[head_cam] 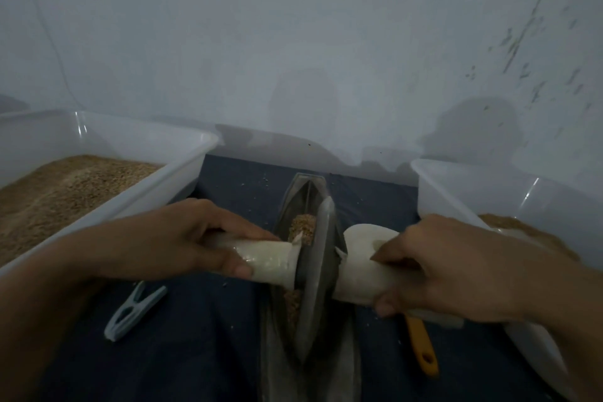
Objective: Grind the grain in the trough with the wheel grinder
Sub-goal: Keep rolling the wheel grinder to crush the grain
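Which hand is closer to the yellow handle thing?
The right hand. It grips the grinder's white handle just above the yellow-handled tool, covering its top end. The left hand is across the grey wheel.

The left hand (pixel 182 238) and right hand (pixel 434 268) are covering most of the wheel grinder's (pixel 318 268) white handles. The wheel is hiding the trough's (pixel 303 192) middle, and the trough's near end is running off the frame at 6 o'clock. The left tub (pixel 195 140) is getting cut off at 9 o'clock, the right tub (pixel 456 179) at 3 o'clock. The yellow handle's (pixel 422 346) top is disappearing under the right hand.
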A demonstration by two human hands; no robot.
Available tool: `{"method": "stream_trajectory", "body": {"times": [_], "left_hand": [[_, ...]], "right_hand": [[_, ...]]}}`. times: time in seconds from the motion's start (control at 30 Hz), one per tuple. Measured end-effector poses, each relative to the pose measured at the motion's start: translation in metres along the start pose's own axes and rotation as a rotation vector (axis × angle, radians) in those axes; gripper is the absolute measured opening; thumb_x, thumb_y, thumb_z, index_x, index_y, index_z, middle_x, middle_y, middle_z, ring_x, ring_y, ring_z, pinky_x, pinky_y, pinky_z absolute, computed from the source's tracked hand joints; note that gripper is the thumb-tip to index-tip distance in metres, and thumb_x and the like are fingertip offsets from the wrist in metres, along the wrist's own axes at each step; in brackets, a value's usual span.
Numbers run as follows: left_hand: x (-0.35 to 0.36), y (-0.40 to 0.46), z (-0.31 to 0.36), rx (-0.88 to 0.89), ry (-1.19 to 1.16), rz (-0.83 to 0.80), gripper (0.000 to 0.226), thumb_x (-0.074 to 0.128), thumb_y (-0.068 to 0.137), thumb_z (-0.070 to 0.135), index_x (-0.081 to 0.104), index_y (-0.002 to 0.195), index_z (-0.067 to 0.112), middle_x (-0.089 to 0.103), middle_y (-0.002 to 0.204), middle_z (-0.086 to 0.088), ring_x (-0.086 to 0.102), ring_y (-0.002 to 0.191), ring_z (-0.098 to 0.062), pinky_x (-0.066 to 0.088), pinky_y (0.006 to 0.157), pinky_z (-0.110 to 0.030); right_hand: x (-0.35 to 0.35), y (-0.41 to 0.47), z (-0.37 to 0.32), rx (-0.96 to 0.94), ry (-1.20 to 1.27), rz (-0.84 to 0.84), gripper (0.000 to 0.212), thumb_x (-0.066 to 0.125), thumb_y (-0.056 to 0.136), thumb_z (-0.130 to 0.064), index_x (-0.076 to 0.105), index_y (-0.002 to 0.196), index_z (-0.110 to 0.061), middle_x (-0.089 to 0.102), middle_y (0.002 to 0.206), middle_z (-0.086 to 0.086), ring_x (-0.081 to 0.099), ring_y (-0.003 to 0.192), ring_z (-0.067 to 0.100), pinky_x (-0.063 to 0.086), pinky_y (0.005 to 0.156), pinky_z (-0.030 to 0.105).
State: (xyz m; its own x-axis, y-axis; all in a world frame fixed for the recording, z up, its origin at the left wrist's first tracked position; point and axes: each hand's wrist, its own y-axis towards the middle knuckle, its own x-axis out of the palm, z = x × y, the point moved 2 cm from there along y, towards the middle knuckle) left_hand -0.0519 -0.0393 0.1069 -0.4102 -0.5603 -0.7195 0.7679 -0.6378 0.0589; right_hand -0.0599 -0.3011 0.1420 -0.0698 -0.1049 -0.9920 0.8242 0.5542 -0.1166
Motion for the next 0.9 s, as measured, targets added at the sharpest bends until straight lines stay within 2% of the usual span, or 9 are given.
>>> {"method": "stream_trajectory", "body": {"times": [0.07,0.13,0.23,0.33,0.47,0.57,0.7,0.83,0.9], "left_hand": [[0.002,0.003,-0.002,0.0,0.087,0.073,0.045,0.064,0.076,0.041,0.051,0.112,0.064,0.062,0.108,0.034,0.058,0.1,0.01,0.044,0.083,-0.008],[0.004,0.009,-0.008,-0.015,0.224,0.243,0.047,0.066,0.08,0.036,0.048,0.113,0.066,0.063,0.109,0.032,0.058,0.101,0.01,0.045,0.089,-0.016],[0.013,0.02,-0.017,-0.029,0.502,0.505,0.049,0.064,0.085,0.031,0.046,0.127,0.047,0.063,0.119,0.015,0.059,0.107,-0.008,0.045,0.093,-0.033],[0.02,0.026,-0.019,0.004,0.613,0.609,0.05,0.064,0.085,0.029,0.048,0.132,0.036,0.063,0.118,0.011,0.058,0.107,-0.013,0.042,0.092,-0.035],[0.012,0.02,-0.015,0.008,0.462,0.488,0.048,0.068,0.081,0.032,0.052,0.125,0.042,0.064,0.114,0.016,0.059,0.105,-0.004,0.045,0.092,-0.031],[0.004,0.006,-0.006,-0.03,0.16,0.215,0.042,0.066,0.075,0.044,0.058,0.115,0.053,0.064,0.109,0.029,0.058,0.102,0.009,0.046,0.091,-0.018],[0.0,-0.003,0.004,0.003,-0.004,-0.004,0.041,0.066,0.076,0.038,0.057,0.112,0.057,0.065,0.105,0.029,0.061,0.097,0.007,0.044,0.08,-0.007],[0.002,0.003,-0.001,-0.029,0.117,0.105,0.04,0.063,0.074,0.046,0.055,0.11,0.062,0.064,0.106,0.032,0.059,0.099,0.01,0.044,0.086,-0.01],[0.006,0.01,-0.009,-0.077,0.252,0.283,0.044,0.065,0.079,0.04,0.048,0.113,0.062,0.064,0.108,0.029,0.059,0.099,0.007,0.044,0.089,-0.016]], "right_hand": [[0.006,0.008,0.0,0.018,0.025,0.061,0.026,0.059,0.082,-0.054,0.059,0.082,-0.027,0.058,0.072,-0.006,0.054,0.066,0.006,0.041,0.058,0.02],[0.014,0.022,0.004,0.06,0.02,0.161,0.016,0.056,0.088,-0.044,0.061,0.096,-0.031,0.061,0.085,-0.008,0.056,0.078,0.007,0.042,0.064,0.021],[0.03,0.043,0.015,0.114,0.015,0.355,0.032,0.051,0.094,-0.032,0.055,0.123,-0.022,0.059,0.118,-0.001,0.051,0.106,0.013,0.038,0.085,0.024],[0.039,0.051,0.018,0.119,0.004,0.444,0.043,0.05,0.095,-0.027,0.042,0.136,-0.02,0.05,0.132,-0.001,0.041,0.119,0.013,0.025,0.091,0.017],[0.028,0.042,0.014,0.094,-0.025,0.329,0.033,0.057,0.089,-0.038,0.057,0.12,-0.024,0.061,0.113,-0.005,0.052,0.103,0.009,0.034,0.078,0.02],[0.016,0.024,0.008,0.047,-0.027,0.173,0.03,0.062,0.083,-0.046,0.062,0.108,-0.03,0.059,0.082,-0.012,0.052,0.075,0.001,0.035,0.06,0.015],[0.005,0.003,0.004,0.015,0.053,0.003,0.046,0.063,0.076,-0.057,0.063,0.112,-0.028,0.067,0.097,-0.007,0.06,0.087,0.005,0.05,0.08,0.026],[0.009,0.013,0.004,0.018,0.046,0.11,0.029,0.061,0.085,-0.045,0.062,0.107,-0.027,0.062,0.083,-0.008,0.057,0.078,0.005,0.043,0.065,0.018],[0.016,0.028,0.005,0.043,-0.009,0.241,0.027,0.057,0.09,-0.031,0.057,0.118,-0.03,0.063,0.098,-0.008,0.056,0.091,0.008,0.037,0.068,0.019]]}}
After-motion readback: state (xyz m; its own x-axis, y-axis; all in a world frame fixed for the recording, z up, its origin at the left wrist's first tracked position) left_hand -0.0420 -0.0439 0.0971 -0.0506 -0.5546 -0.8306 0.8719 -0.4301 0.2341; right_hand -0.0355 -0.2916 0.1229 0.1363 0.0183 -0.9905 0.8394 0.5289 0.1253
